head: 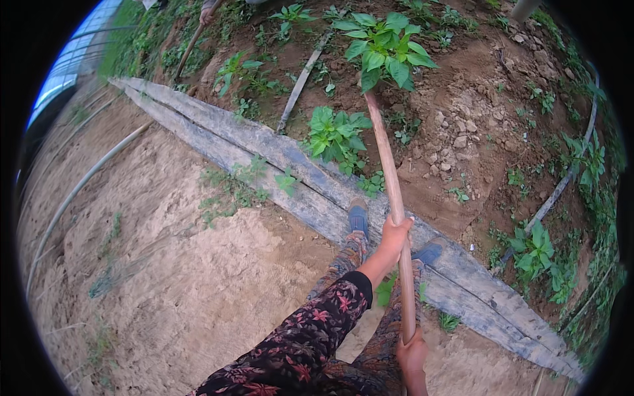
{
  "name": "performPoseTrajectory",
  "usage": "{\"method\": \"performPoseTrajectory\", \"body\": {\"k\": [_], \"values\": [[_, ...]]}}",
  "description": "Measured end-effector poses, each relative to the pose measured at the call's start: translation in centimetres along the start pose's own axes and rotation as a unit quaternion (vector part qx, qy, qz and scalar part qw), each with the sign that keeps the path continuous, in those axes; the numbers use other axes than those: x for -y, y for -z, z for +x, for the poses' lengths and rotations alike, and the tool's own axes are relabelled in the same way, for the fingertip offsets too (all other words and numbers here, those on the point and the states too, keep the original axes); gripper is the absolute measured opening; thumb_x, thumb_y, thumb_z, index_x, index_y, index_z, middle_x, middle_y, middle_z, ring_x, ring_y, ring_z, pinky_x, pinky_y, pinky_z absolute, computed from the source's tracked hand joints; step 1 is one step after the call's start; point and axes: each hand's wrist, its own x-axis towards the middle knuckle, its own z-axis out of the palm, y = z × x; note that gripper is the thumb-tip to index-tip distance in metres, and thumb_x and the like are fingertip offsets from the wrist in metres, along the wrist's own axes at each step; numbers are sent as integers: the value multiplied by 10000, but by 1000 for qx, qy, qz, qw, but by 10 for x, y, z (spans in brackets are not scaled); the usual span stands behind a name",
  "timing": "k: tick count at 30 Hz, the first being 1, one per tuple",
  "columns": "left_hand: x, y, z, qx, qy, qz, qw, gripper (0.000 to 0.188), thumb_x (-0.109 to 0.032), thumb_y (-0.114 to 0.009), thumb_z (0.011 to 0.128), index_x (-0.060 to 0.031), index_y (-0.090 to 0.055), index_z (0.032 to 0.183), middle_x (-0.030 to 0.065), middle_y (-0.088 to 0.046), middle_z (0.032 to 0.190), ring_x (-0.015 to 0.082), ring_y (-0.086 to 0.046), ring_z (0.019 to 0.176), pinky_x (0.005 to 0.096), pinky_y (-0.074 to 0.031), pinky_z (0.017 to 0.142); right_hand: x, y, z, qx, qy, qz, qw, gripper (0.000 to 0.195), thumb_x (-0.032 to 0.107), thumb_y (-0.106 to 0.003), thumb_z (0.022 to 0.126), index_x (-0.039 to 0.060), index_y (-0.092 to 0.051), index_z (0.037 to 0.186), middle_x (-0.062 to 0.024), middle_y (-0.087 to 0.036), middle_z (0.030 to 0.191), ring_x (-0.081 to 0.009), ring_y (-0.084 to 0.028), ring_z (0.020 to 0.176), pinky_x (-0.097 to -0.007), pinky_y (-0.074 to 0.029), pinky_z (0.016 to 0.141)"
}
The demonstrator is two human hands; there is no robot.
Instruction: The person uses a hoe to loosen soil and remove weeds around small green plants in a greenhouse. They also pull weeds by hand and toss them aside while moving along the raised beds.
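A long wooden tool handle (390,163) runs from low in the view up to a leafy pepper plant (389,49), whose leaves hide its far end. My left hand (396,236) is closed round the middle of the handle, above my feet. Nearer to my body, my right hand (412,350) grips the handle close to its near end. Left of the handle grows a smaller pepper plant (337,133). Loose clods of soil (455,136) lie to the right of the handle.
My shoes stand on a long grey plastic strip (213,131) crossing the ground diagonally. Drip tapes (304,79) lie across the weedy bed. At the upper left, another person's hand (205,17) holds a wooden handle (190,47). A curved pipe (81,185) rests on bare soil at left.
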Motion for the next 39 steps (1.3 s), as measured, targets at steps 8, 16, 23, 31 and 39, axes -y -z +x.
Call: {"method": "performPoseTrajectory", "body": {"k": [8,16,23,31,39], "values": [[-88,67,35,-50,-80,14,995,273,-136,-614,820,-90,-375,945,25,-457,697,120,-454,469,281,-416,395,74,-19,9,-17,53,-60,997,305,225,-674,726,57,-490,902,-196,-612,681,-386,-616,631,-487,-495,596],[-90,129,66,-112,-90,15,989,319,-110,-612,811,-51,-386,1028,55,-504,744,152,-507,539,306,-434,443,87,-48,24,23,59,-84,994,332,227,-686,708,42,-488,899,-205,-616,701,-386,-622,661,-490,-495,626],[-72,163,94,-135,-40,59,988,318,-93,-587,811,-42,-373,1040,86,-511,757,183,-523,546,323,-447,452,102,-53,38,115,46,-84,989,347,239,-671,700,29,-488,908,-243,-612,711,-418,-620,698,-500,-495,657],[-20,176,88,-192,-32,65,979,298,-97,-606,761,-12,-443,995,96,-536,745,197,-558,585,330,-467,509,73,-48,19,133,54,-99,985,405,235,-674,672,22,-490,964,-235,-615,705,-413,-620,685,-505,-495,657],[7,150,71,-187,-30,44,981,332,-78,-611,756,-2,-425,1020,96,-537,754,193,-558,582,332,-464,507,35,-31,2,121,58,-127,983,478,246,-703,663,5,-477,1008,-218,-620,694,-398,-629,676,-488,-508,644]]}}
